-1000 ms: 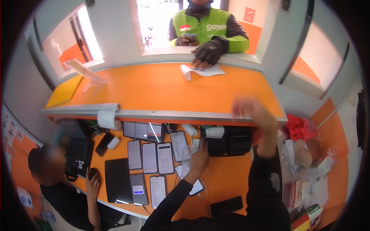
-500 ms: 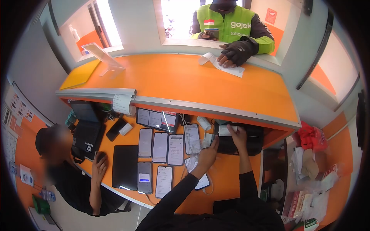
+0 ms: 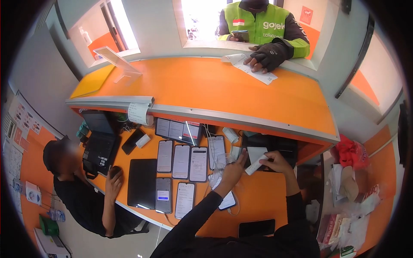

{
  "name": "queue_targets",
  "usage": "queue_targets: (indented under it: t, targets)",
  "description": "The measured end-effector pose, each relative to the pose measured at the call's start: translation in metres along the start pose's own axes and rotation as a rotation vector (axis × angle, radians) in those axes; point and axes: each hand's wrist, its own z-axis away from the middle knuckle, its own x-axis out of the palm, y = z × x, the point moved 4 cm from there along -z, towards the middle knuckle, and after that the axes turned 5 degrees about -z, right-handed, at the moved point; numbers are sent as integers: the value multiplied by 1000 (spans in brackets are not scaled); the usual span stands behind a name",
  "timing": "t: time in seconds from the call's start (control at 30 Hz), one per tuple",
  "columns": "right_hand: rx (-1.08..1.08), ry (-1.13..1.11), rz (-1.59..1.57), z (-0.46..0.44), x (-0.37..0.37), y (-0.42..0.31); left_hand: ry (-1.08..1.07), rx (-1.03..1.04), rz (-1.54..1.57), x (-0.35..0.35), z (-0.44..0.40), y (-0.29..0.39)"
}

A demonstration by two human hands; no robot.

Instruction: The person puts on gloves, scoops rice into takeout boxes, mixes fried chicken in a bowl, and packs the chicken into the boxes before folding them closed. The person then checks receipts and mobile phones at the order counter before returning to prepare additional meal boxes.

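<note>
My right hand [image 3: 277,162] pinches the end of a white paper receipt [image 3: 257,155] between thumb and fingers. The receipt lies over the left part of a black device [image 3: 275,144] under the counter shelf. My left hand [image 3: 231,175] has its fingers stretched forward, the tips at the device's left edge. Crumpled clear plastic [image 3: 221,164] and a small pale paper [image 3: 235,152] are beside the left fingers. Several smartphones lie left of that hand, one with a dark search bar [image 3: 198,165].
A tablet [image 3: 177,130], a closed black laptop [image 3: 142,184] and an open laptop [image 3: 101,142] are on the desk. A seated co-worker's hand [image 3: 114,182] rests on a mouse. Across the orange counter [image 3: 185,81], a gloved hand [image 3: 269,56] presses on a paper slip [image 3: 260,76].
My right hand has drawn the receipt's end downward, so more paper shows over the device. My left hand stays near the same place. The view has shifted slightly, uncovering a phone at the front edge.
</note>
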Motion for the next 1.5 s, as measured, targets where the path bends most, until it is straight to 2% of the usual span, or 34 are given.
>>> queue_targets:
  t: [0.1, 0.2, 0.23, 0.33, 0.5, 0.57, 0.6, 0.7, 0.8, 0.87, 0.93, 1.03, 1.13, 1.2, 1.23, 1.3, 1.33, 1.4, 1.47, 1.5]
  targets:
    - [-96, 65, -13, 4, 4, -3, -7, 5, -8, 1, -3, 2]
    - [-85, -39, 227, 10, -3, 22, -29, 0, -26, -2, 0, 4]
    - [89, -61, 376, 17, -14, 26, -29, 4, -52, 3, 1, 5]
    - [-98, -48, 278, 37, -15, 1, -43, -1, -68, 2, -2, 5]
    - [69, -43, 258, 68, -41, 3, -31, -25, -31, 5, -5, 7]
    - [169, 50, 162, 85, -50, 4, -66, -20, 69, -5, -8, 2]
    - [149, 85, 68, 94, -42, -4, -89, -16, 123, -12, -3, 3]
    - [86, 150, -191, 112, -11, -31, 82, -57, 416, -33, 14, 4]
    - [4, 251, -242, 126, 32, -42, 48, -301, 569, -79, 68, 14]
    - [-71, 290, -397, 132, 66, -56, -313, -412, 795, -112, 109, 19]
    - [-103, 275, -503, 138, 103, -68, -239, -358, 1356, -107, 148, 28]
    - [-122, 159, -540, 135, 155, -82, -194, -633, 1427, -119, 189, 39]
    - [-216, 45, -526, 127, 186, -92, 55, -836, 1575, -118, 211, 36]
    - [-318, 15, -568, 122, 195, -110, 153, -842, 1514, -128, 215, 27]
    - [-299, 116, -582, 123, 192, -132, 130, -837, 1517, -131, 219, 21]
    - [-290, 271, -325, 125, 189, -129, 80, -819, 1523, -137, 228, 9]
    - [-286, 348, -192, 126, 187, -132, 99, -740, 1548, -141, 230, 5]
    - [-272, 275, -271, 127, 198, -140, 127, -586, 1596, -150, 235, 0]
    - [-189, 150, -280, 129, 212, -143, 39, -508, 1568, -160, 239, -5]
    - [-217, 148, -418, 128, 219, -144, 10, -450, 1543, -165, 241, -7]
